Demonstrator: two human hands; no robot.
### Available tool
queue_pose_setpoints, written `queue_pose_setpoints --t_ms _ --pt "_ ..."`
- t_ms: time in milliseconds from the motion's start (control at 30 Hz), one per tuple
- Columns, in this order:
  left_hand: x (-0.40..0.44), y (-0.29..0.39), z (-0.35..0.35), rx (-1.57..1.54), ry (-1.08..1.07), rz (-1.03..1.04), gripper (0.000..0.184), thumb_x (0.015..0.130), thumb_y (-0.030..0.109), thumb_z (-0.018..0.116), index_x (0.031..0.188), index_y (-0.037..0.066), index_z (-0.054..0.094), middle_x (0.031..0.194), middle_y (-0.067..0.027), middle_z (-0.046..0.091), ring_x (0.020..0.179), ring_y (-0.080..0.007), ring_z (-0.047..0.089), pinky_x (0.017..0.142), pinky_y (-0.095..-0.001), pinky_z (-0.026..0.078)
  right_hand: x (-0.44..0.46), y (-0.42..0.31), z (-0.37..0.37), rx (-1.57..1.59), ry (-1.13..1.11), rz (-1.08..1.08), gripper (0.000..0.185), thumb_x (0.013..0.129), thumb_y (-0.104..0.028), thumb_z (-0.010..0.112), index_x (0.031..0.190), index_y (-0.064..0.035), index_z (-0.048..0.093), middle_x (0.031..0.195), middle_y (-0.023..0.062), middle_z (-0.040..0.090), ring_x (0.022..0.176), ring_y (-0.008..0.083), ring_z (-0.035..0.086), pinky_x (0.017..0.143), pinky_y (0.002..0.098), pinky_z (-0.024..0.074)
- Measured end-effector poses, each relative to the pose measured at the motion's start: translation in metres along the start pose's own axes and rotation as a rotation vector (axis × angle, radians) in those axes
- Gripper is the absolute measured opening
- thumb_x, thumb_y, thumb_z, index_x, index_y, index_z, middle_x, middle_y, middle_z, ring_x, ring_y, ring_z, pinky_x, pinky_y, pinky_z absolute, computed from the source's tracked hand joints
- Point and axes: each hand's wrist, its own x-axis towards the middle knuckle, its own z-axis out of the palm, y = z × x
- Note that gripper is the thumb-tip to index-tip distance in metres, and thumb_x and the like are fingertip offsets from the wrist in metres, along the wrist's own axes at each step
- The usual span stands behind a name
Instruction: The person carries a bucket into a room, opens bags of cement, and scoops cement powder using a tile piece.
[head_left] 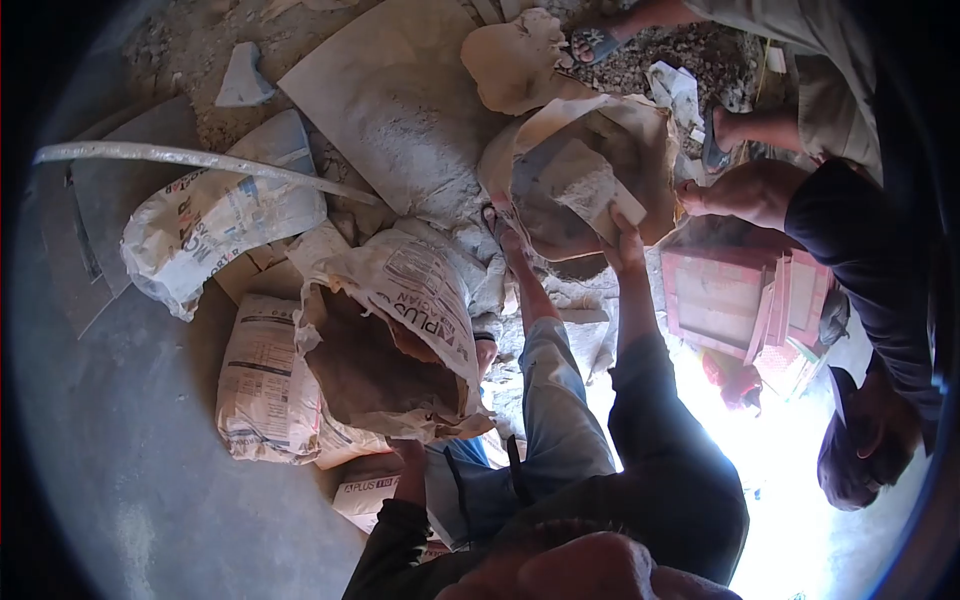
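Observation:
My right hand grips the edge of a flat pale piece of board with a heap of light powder on it. It is over the wide mouth of an open sack. My left hand is at the lower rim of another open paper sack, closed on the edge; its fingers are mostly hidden. Brown-grey powder shows inside this sack, which is printed with black lettering.
A co-worker's hand holds the far sack's right rim. Another person's sandalled foot stands on rubble. A filled sack, a crumpled mortar sack, a pale pipe, a dusty board and pinkish-red frames lie around.

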Motion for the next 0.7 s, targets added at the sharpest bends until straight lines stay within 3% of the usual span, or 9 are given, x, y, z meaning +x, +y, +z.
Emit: queue_pose_setpoints --t_ms 67,300,367,400,467,567,667,700 --pt "-0.006 0.02 0.004 0.419 -0.003 0.111 0.043 0.084 0.011 0.042 0.122 -0.007 0.033 0.115 -0.0243 0.045 0.105 -0.036 0.046 0.094 -0.0388 0.037 -0.017 -0.004 0.004 0.048 -0.058 -0.049 0.034 0.079 -0.014 0.062 0.111 -0.0079 0.051 0.103 0.0027 0.057 0.098 0.0177 0.053 0.088 0.0346 0.0413" --pt "-0.007 -0.004 0.011 0.412 0.127 0.2 0.033 0.083 0.011 0.042 0.108 -0.011 0.047 0.107 -0.025 0.05 0.101 -0.0354 0.048 0.091 -0.0389 0.038 -0.084 0.013 0.073 0.079 -0.011 0.027 0.041 0.08 -0.012 0.06 0.118 -0.0075 0.045 0.111 0.0056 0.054 0.104 0.0195 0.051 0.089 0.0342 0.0412" --pt "-0.007 -0.013 0.005 0.619 0.069 0.365 0.034 0.085 0.016 0.044 0.104 -0.01 0.05 0.105 -0.0247 0.051 0.101 -0.0358 0.048 0.087 -0.0395 0.038 -0.096 0.028 0.104 0.094 0.005 0.093 0.039 0.082 -0.017 0.058 0.118 -0.0079 0.045 0.111 0.0054 0.052 0.105 0.0202 0.049 0.088 0.0381 0.0402" --pt "-0.01 -0.009 0.008 0.61 0.084 0.351 0.034 0.085 0.016 0.044 0.104 -0.01 0.05 0.105 -0.0247 0.051 0.101 -0.0358 0.048 0.087 -0.0395 0.038 -0.095 0.038 0.119 0.083 -0.011 0.102 0.039 0.082 -0.017 0.058 0.118 -0.0079 0.045 0.111 0.0054 0.052 0.105 0.0202 0.049 0.088 0.0381 0.0402" --pt "-0.031 0.059 0.011 0.295 0.091 0.127 0.036 0.087 0.021 0.043 0.106 -0.009 0.05 0.102 -0.0248 0.051 0.097 -0.0375 0.048 0.084 -0.0406 0.038 -0.093 0.062 0.145 0.061 0.067 0.125 0.038 0.081 -0.019 0.059 0.117 -0.0106 0.046 0.109 0.005 0.053 0.102 0.0208 0.05 0.087 0.0387 0.0414" --pt "-0.042 0.077 0.009 0.266 0.122 0.034 0.037 0.088 0.026 0.043 0.104 -0.006 0.051 0.101 -0.0239 0.051 0.094 -0.0362 0.049 0.082 -0.0411 0.038 -0.075 0.096 0.192 0.062 0.204 0.227 0.042 0.079 -0.02 0.062 0.117 -0.0134 0.047 0.107 0.0025 0.054 0.097 0.0192 0.052 0.085 0.0334 0.041" --pt "-0.051 0.083 0.008 0.278 0.154 0.055 0.038 0.088 0.029 0.043 0.101 -0.005 0.053 0.096 -0.0227 0.052 0.089 -0.0348 0.049 0.08 -0.0408 0.039 -0.006 0.152 0.194 0.04 0.079 0.23 0.039 0.079 -0.023 0.062 0.115 -0.0168 0.048 0.106 0.0012 0.054 0.094 0.0176 0.051 0.083 0.0325 0.0402" --pt "-0.054 0.094 0.01 0.192 0.178 -0.026 0.035 0.09 0.027 0.041 0.096 -0.005 0.053 0.093 -0.0217 0.051 0.086 -0.0337 0.048 0.078 -0.0407 0.039 0.017 0.166 0.199 0.017 0.092 0.236 0.039 0.079 -0.022 0.061 0.115 -0.0168 0.049 0.106 0.0015 0.054 0.093 0.0174 0.051 0.082 0.0322 0.0406"
